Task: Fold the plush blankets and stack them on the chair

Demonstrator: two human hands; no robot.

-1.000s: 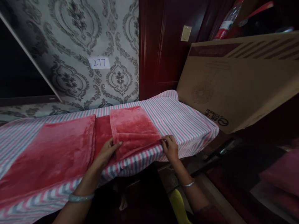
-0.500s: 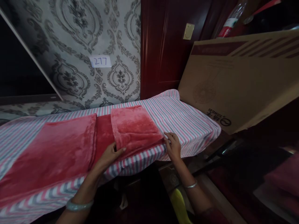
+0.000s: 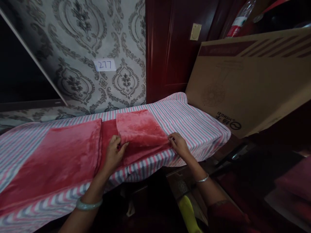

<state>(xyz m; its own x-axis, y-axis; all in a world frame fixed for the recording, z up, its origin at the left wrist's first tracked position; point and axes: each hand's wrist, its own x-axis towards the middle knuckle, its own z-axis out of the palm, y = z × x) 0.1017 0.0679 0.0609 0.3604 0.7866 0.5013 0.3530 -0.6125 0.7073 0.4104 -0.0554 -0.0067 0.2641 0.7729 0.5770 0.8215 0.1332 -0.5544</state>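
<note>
A red plush blanket point(image 3: 65, 150) lies partly folded along a striped cloth point(image 3: 184, 119). Its right-hand part is folded over into a smaller flap, leaving a darker strip between that flap and the wide left part. My left hand point(image 3: 114, 151) is closed on the near left corner of the flap, thumb pointing right. At the flap's near right corner, my right hand point(image 3: 178, 143) pinches the fabric. The flap's near edge is raised between my hands, and the layer beneath shows along the front.
A large cardboard box panel point(image 3: 243, 84) leans at the right, with a plastic bottle point(image 3: 239, 21) behind it. A dark screen point(image 3: 24, 71) stands at the left. Behind are a patterned wall and a dark red door point(image 3: 167, 48). Something yellow-green point(image 3: 188, 213) is below the table edge.
Both hands have lifted the flap's near edge and moved it slightly back, away from me. More of the layer underneath now shows at the front.
</note>
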